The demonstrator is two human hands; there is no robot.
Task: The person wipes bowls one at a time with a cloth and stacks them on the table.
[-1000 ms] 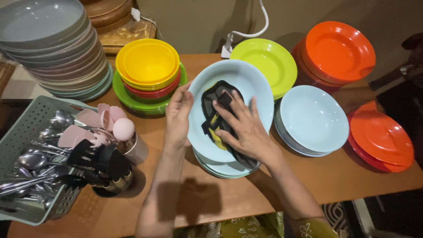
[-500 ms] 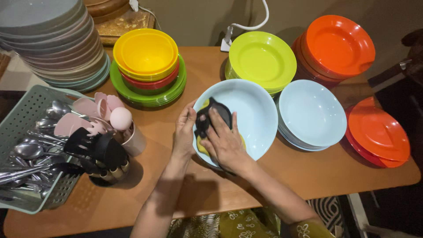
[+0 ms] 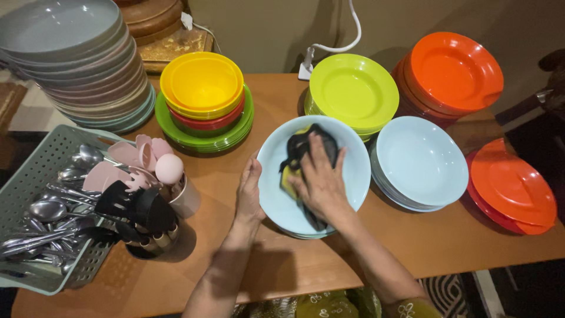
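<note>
A light blue deep plate (image 3: 347, 176) is tilted up above a small stack of the same plates at the middle of the wooden table (image 3: 412, 247). My left hand (image 3: 249, 191) grips its left rim. My right hand (image 3: 321, 179) presses a black and yellow cloth (image 3: 300, 150) against the inside of the plate, fingers spread over it.
Around stand stacks of lime green plates (image 3: 347, 88), orange plates (image 3: 453, 65), more orange plates (image 3: 512, 185), light blue plates (image 3: 421, 162), yellow and red bowls on green plates (image 3: 203, 88), and tall grey plates (image 3: 70, 53). A green basket of spoons (image 3: 35, 171) and a utensil holder (image 3: 141, 206) sit left.
My right hand has slid the cloth from the plate's left side up toward its top and middle. The plate stays tilted in my left hand.
</note>
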